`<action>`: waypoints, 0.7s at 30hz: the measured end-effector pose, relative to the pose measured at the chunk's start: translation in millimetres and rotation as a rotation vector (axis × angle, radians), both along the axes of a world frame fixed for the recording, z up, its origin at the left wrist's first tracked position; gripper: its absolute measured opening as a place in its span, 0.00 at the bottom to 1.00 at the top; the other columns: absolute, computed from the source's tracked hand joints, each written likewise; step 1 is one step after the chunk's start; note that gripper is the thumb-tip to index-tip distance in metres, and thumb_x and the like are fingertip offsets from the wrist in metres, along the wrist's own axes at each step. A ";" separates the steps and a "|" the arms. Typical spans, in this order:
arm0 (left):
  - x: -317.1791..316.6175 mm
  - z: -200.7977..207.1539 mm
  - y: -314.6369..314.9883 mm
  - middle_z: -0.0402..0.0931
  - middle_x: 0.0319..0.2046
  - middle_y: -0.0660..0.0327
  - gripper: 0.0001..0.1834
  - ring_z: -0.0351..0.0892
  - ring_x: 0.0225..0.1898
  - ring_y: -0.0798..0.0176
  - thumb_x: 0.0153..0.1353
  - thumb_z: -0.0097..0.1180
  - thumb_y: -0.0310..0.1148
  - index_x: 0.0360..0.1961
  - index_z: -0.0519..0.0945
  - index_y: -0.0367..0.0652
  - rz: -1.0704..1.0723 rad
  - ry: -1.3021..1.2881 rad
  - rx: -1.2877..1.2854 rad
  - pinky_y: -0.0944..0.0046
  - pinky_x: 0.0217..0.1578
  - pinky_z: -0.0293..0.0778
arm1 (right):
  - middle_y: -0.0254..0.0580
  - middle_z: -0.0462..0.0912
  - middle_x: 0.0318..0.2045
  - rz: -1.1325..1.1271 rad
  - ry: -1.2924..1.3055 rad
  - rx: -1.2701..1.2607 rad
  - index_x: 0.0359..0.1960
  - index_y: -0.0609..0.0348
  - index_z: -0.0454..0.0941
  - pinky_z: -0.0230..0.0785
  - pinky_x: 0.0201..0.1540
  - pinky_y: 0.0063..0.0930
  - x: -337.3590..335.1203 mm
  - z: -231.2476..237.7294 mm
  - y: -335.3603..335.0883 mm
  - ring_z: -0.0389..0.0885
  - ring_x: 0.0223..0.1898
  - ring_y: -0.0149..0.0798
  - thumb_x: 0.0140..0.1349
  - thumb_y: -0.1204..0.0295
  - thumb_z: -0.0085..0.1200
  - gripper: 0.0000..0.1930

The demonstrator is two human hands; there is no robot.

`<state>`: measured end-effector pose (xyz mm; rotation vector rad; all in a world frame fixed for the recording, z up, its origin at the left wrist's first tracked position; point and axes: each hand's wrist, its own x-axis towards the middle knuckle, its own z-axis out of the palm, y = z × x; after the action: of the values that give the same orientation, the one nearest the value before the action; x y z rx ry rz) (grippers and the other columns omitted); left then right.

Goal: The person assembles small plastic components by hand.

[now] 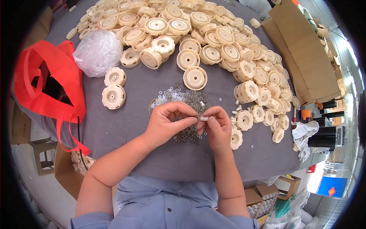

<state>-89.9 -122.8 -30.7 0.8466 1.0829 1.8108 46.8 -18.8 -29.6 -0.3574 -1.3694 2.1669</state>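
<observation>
Over a heap of small metal springs (189, 134), my two hands meet at the fingertips. Between thumb and fingers, my right hand (218, 128) grips a small white plastic pin (204, 118). My left hand (167, 121) is closed in a pinch at the pin's left end; whatever is between those fingertips is too small to make out. White washers (164, 95) lie scattered behind my left hand, beside a yellow rubber band (151, 107). Another white pin (202, 103) rests on the springs just beyond my fingers.
A large pile of cream plastic round caps (179, 26) covers the table's far side and curves down the right. Two stacked caps (113, 96) stand left, near a clear plastic bag (98, 53) and a red bag (57, 76). A cardboard sheet (305, 49) borders the right.
</observation>
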 end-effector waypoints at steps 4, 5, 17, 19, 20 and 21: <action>-0.9 2.3 -0.2 0.77 0.32 0.60 0.05 0.75 0.32 0.71 0.52 0.58 0.19 0.32 0.78 0.35 -0.028 -0.068 0.023 0.71 0.35 0.72 | 0.41 0.78 0.26 0.059 0.035 -0.064 0.40 0.65 0.70 0.71 0.30 0.21 -1.6 0.5 1.1 0.76 0.25 0.30 0.60 0.75 0.48 0.08; -1.1 2.9 -0.5 0.77 0.32 0.60 0.05 0.76 0.32 0.71 0.52 0.57 0.19 0.32 0.78 0.34 -0.039 -0.087 0.026 0.72 0.34 0.72 | 0.42 0.78 0.26 0.080 0.023 -0.059 0.40 0.65 0.71 0.71 0.30 0.22 -1.9 0.1 1.4 0.77 0.25 0.31 0.60 0.75 0.48 0.09; -11.4 0.5 2.5 0.75 0.32 0.61 0.09 0.75 0.31 0.72 0.49 0.59 0.20 0.34 0.79 0.38 0.295 0.469 0.026 0.72 0.34 0.71 | 0.44 0.77 0.29 -0.030 0.130 -0.130 0.39 0.65 0.72 0.71 0.29 0.25 3.3 3.9 9.2 0.76 0.26 0.32 0.59 0.79 0.45 0.08; -18.4 0.6 4.7 0.75 0.34 0.61 0.10 0.75 0.30 0.72 0.48 0.59 0.20 0.34 0.79 0.39 0.354 0.521 -0.003 0.72 0.34 0.71 | 0.43 0.76 0.29 -0.138 0.288 -0.163 0.38 0.63 0.72 0.70 0.28 0.27 6.8 7.0 17.8 0.73 0.25 0.31 0.59 0.80 0.43 0.07; -21.4 2.2 5.1 0.74 0.35 0.61 0.11 0.74 0.30 0.72 0.48 0.58 0.19 0.35 0.79 0.40 0.418 0.569 -0.034 0.72 0.34 0.70 | 0.43 0.76 0.29 -0.141 0.296 -0.163 0.38 0.63 0.72 0.70 0.28 0.27 9.2 9.2 20.7 0.73 0.25 0.31 0.59 0.80 0.43 0.07; -24.0 4.2 5.3 0.74 0.36 0.61 0.11 0.74 0.33 0.70 0.48 0.58 0.20 0.35 0.79 0.40 0.417 0.571 -0.059 0.71 0.36 0.70 | 0.43 0.76 0.30 -0.203 0.332 -0.170 0.38 0.62 0.72 0.69 0.28 0.28 12.0 11.3 23.2 0.73 0.26 0.31 0.60 0.80 0.43 0.07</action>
<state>-113.9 -117.5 -26.5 1.2120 1.7748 1.9012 58.8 4.5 -18.2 -0.1788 -0.9299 2.0664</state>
